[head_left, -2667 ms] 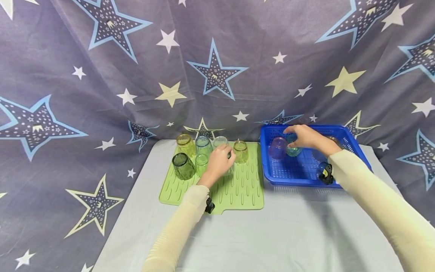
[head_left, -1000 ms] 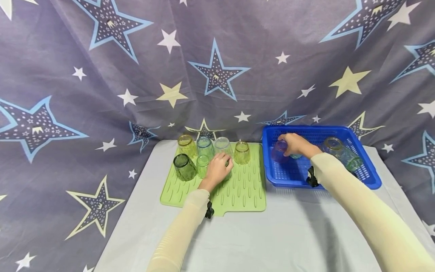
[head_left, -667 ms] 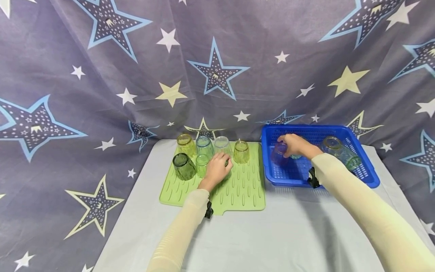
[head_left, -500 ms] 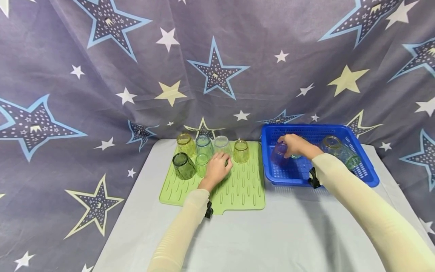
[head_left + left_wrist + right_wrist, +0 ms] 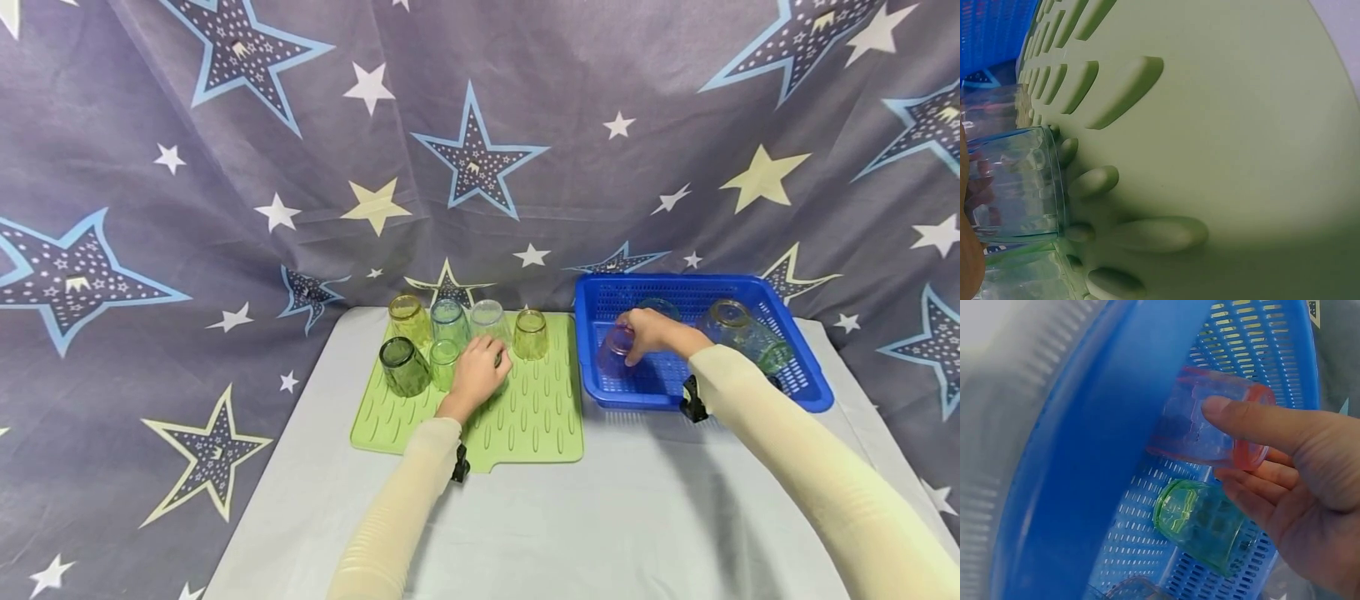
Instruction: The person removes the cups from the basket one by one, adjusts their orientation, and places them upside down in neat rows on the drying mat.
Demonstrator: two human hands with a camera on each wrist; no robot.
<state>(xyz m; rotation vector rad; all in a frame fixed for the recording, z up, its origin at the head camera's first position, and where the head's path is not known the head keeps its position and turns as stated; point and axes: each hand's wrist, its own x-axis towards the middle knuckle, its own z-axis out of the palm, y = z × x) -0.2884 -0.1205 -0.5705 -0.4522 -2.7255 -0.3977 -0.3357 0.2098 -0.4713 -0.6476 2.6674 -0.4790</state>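
Inside the blue basket, my right hand [image 5: 654,333] grips a pink glass [image 5: 615,354], the thumb on its near side and the fingers beyond it. The right wrist view shows this pink glass [image 5: 1210,419] beside a green glass [image 5: 1204,525]. On the light green drying mat [image 5: 536,433], my left hand [image 5: 477,371] curls at a clear bluish glass [image 5: 1016,187], mostly hidden behind the hand in the head view. Around it stand upside-down glasses: dark green [image 5: 404,367], light green [image 5: 444,364], yellow [image 5: 409,320], blue [image 5: 450,322], clear [image 5: 490,320] and amber [image 5: 531,335].
The blue basket [image 5: 705,402] stands right of the mat, its raised walls around the glasses. Further glasses [image 5: 729,321] lie at its right side, partly behind my right sleeve. A star-patterned curtain [image 5: 480,242] hangs behind the white-covered table [image 5: 585,533].
My right hand has moved left from the greenish glass to the pink one, then slightly toward me, uncovering the greenish glass's rim behind. My left hand stays nearly still.
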